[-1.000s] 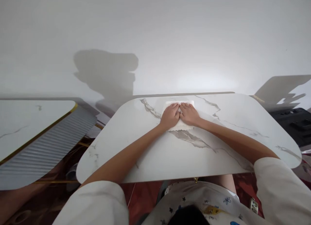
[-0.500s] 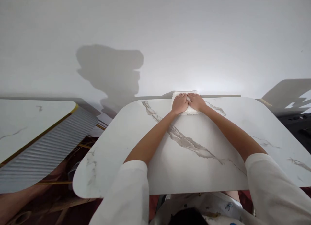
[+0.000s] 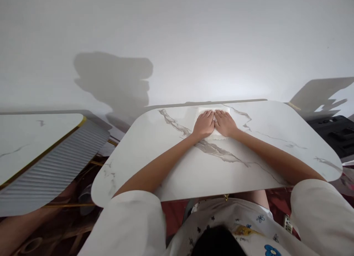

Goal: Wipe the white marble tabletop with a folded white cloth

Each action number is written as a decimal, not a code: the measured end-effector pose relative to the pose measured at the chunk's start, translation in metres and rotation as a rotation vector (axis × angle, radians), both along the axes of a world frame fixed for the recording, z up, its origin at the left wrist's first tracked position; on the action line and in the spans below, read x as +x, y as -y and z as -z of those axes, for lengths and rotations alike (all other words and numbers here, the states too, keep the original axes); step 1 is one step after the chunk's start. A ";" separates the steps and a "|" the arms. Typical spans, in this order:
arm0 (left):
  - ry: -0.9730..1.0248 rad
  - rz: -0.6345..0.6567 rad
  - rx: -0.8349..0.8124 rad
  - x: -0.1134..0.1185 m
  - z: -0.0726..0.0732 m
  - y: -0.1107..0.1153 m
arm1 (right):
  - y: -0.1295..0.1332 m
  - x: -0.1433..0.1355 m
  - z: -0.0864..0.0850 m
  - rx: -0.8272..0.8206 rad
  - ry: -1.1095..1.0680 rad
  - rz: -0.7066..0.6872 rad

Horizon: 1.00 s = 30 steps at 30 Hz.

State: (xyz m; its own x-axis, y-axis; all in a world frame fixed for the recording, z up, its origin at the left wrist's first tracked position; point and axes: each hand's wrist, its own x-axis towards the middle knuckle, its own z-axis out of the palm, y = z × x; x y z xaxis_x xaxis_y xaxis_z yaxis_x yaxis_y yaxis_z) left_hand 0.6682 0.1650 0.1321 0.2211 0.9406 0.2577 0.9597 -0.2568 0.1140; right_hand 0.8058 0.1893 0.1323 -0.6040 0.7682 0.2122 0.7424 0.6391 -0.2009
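Observation:
A white cloth (image 3: 218, 136) lies flat on the white marble-patterned tabletop (image 3: 132, 152), a little in from its far edge. My left hand (image 3: 204, 124) rests palm down on the cloth's left part, fingers stretched forward. Beside it, my right hand (image 3: 225, 123) presses flat on the right part, its fingers also extended. The two hands touch or nearly touch at the thumbs. Cloth shows in front of the fingertips and below the hands.
A pale wall (image 3: 193, 38) stands behind the table. At the left is a second marble-patterned table (image 3: 33, 138) with a gold edge and a ribbed grey side. A black object (image 3: 336, 134) sits beyond the right end of the table.
Both hands and the cloth have moved back from the tabletop's far edge, toward my body. The elbows are bent further outward, and the view has shifted slightly.

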 end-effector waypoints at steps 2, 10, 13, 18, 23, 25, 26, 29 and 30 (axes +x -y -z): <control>0.015 -0.008 -0.008 0.001 -0.002 0.027 | 0.026 0.001 -0.003 0.013 0.004 -0.016; 0.019 -0.138 -0.077 0.018 -0.016 0.143 | 0.127 0.016 -0.013 0.063 -0.031 -0.159; 0.040 -0.178 -0.140 0.036 -0.021 0.172 | 0.150 0.032 -0.015 0.057 -0.025 -0.204; 0.154 -0.212 -0.213 0.070 -0.027 0.188 | 0.163 0.067 -0.017 0.048 -0.027 -0.234; 0.223 -0.179 -0.274 0.092 -0.031 0.168 | 0.144 0.093 -0.013 0.034 -0.023 -0.213; 0.224 -0.145 -0.282 0.094 -0.030 0.151 | 0.128 0.097 -0.011 0.023 -0.016 -0.197; 0.222 -0.133 -0.276 0.093 -0.029 0.141 | 0.118 0.097 -0.009 0.021 -0.013 -0.192; 0.208 -0.131 -0.191 0.085 -0.024 0.108 | 0.084 0.089 -0.005 0.025 -0.003 -0.194; 0.194 -0.132 -0.145 0.080 -0.022 0.097 | 0.072 0.084 -0.004 0.029 -0.002 -0.197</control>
State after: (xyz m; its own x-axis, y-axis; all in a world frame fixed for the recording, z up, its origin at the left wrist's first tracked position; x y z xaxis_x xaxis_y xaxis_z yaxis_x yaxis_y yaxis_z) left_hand 0.7486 0.0682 0.1539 0.0540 0.9882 0.1434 0.9403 -0.0986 0.3257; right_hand 0.8902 0.1169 0.1363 -0.7417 0.6287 0.2336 0.6020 0.7776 -0.1815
